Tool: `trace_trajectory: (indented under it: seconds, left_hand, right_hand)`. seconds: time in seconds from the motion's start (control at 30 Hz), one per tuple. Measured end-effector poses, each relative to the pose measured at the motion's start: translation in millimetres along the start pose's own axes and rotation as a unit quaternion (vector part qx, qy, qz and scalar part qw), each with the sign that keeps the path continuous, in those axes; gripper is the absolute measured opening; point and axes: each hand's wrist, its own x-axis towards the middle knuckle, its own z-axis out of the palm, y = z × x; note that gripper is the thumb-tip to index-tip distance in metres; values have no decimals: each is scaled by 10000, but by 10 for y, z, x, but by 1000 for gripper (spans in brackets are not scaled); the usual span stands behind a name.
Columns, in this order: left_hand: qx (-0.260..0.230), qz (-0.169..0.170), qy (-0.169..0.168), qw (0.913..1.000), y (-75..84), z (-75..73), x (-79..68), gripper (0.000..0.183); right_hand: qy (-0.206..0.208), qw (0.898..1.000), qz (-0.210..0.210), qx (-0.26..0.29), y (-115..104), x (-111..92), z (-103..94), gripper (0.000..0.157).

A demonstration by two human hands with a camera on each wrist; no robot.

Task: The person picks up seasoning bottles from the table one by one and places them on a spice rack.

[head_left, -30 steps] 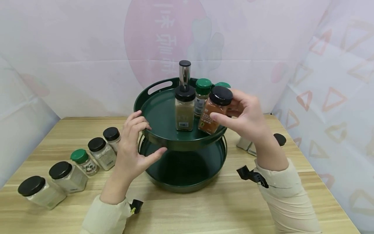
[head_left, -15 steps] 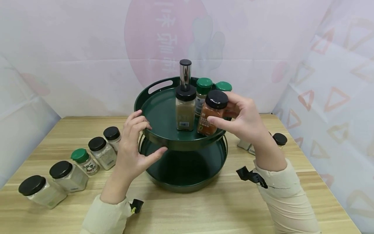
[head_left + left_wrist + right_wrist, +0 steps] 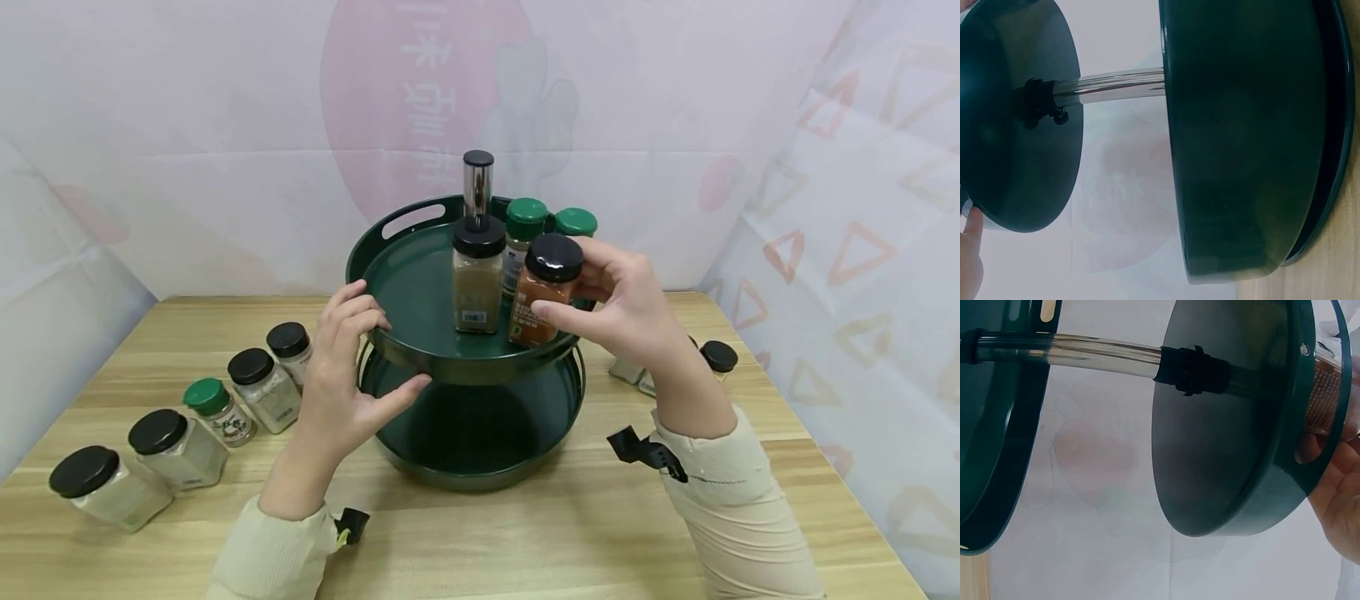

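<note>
In the head view my right hand grips a square jar of red pepper with a black lid, thumb on its front. The jar stands inside the right front rim of the upper level of a dark green two-tier tray. My left hand holds that level's left front rim, fingers over the edge and thumb below. Beside the red jar are a black-lidded jar of tan powder and two green-capped bottles, one behind it and another partly hidden by the right hand. In the right wrist view the orange-red jar shows behind the rim.
A metal centre post rises through the upper tier. The lower tier stands on the wooden table. Several jars line the left side, among them a green-capped one. More black-lidded jars stand at the right, partly behind the arm.
My right hand has brought the red pepper jar slightly down and left, and the jar now stands more upright. The right green cap shows more. My left hand stays on the rim.
</note>
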Motion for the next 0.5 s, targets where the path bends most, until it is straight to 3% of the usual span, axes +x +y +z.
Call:
trace_trajectory:
  seconds: [0.5]
  left_hand:
    - [-8,18,-6,10000,-6,15,7,65]
  right_hand:
    - [-115,9999,80,-73,3,-2,-13,42]
